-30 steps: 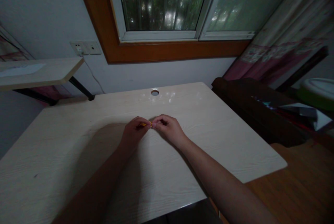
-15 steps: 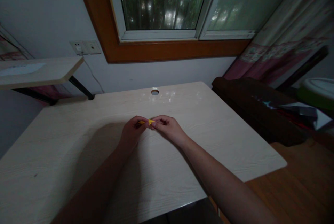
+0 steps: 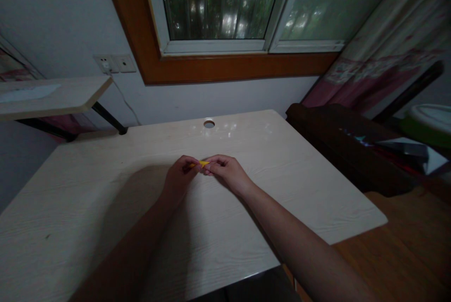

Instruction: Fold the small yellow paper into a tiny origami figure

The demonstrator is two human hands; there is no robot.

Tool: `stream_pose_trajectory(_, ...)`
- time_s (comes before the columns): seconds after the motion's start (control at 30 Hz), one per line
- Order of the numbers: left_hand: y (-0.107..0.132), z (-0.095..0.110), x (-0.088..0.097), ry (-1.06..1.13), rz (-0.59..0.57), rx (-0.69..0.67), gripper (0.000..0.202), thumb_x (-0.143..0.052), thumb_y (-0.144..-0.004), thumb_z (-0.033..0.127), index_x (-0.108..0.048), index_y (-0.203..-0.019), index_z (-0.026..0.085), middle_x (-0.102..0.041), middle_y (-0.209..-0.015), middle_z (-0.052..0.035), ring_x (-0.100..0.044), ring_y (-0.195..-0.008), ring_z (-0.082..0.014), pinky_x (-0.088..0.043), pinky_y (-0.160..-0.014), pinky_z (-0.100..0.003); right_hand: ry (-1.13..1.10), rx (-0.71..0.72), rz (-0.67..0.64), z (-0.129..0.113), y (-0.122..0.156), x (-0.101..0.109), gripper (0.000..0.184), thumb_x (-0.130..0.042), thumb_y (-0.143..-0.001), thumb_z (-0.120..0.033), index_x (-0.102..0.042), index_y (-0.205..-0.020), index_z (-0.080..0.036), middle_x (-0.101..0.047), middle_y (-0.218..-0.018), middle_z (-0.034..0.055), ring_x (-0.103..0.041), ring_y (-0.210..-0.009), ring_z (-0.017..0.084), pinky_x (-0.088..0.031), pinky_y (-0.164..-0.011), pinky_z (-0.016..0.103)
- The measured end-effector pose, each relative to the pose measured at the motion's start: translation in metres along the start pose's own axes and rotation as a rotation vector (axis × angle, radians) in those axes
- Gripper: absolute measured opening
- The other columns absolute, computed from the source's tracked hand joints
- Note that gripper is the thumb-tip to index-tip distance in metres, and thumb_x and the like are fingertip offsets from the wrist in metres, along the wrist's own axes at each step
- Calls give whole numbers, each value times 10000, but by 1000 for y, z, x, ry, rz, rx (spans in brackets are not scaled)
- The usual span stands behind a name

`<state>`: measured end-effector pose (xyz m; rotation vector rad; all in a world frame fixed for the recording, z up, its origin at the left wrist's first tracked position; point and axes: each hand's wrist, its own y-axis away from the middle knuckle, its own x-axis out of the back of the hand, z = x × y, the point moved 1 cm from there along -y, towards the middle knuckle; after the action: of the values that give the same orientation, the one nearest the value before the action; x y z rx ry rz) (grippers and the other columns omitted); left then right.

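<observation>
A small yellow piece (image 3: 204,163), perhaps folded paper, is pinched between my two hands over the middle of the desk (image 3: 289,184). My left hand (image 3: 180,174) grips its left part between thumb and fingers, and a sliver of yellow shows inside the curled fingers. From the other side, the thumb and fingertips of my right hand (image 3: 227,170) close on the right end. The fingers cover much of the piece, so its full shape is hidden.
A raised shelf (image 3: 81,93) on black legs stands at the desk's back left. Behind the desk is a round cable hole (image 3: 209,124) near the wall, below a window. Dark wooden furniture (image 3: 338,142) borders the right side, with a green-and-white container (image 3: 431,123) beyond.
Both hands stay almost in place. The right fingers have shifted slightly on the yellow piece, and a little less of it shows at the left.
</observation>
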<state>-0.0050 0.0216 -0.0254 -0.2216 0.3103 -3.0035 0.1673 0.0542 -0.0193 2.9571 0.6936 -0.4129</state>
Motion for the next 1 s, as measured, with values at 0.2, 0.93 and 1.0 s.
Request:
stream_pose_trajectory(0.2,0,1,-1,31,-15,40,189,-714,-764,341,-628,-846,195,-701,-801,-15,-671,-746,-162,-522,-716,-285,8,8,10,1,-1,0,278,-790,-686,-354,-734,-872,-155,-711,-762,49,-628,-693,138,-502,-711,301)
stream_pose_trajectory(0.93,4,5,-1,9,-33,60,226,-721,-755,356,-591,-836,189,-679,-735,-4,-671,-704,-161,-531,-662,-272,124,33,10,0,0,2,244,-751,-731,-346,-737,-884,-157,-706,-783,52,-580,-667,129,-437,-660,283)
stream_pose_trajectory(1.0,5,6,-2,73,-49,89,247,-720,-759,370,-577,-841,187,-683,-732,-5,-687,-700,-169,-549,-671,-291,150,40,-4,-2,1,3,236,-738,-746,-350,-736,-883,-158,-704,-774,49,-581,-673,134,-436,-667,287)
